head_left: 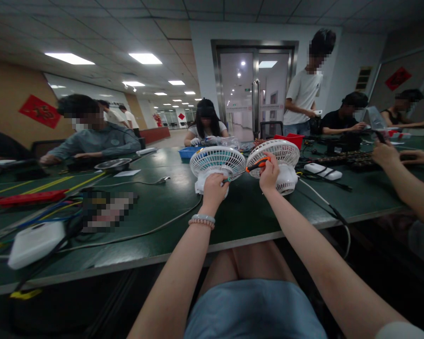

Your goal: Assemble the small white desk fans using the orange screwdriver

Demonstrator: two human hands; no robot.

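Two white fans stand side by side on the green table. My left hand [215, 188] is closed at the base of the left fan [217, 157], and a small green-tipped item shows at its fingers; what exactly it grips is partly hidden. In front of the right fan [286, 153], my right hand [270, 173] is wrapped round an orange and black screwdriver [257, 165], whose front end points left toward the gap between the fans.
A white power box [37, 242] and tangled cables lie at the left. Near the middle back is a blue bin [190, 153]; a red bin [290, 139] sits behind the right fan. Another white box [322, 171] and a person's hand [385, 153] are at the right.
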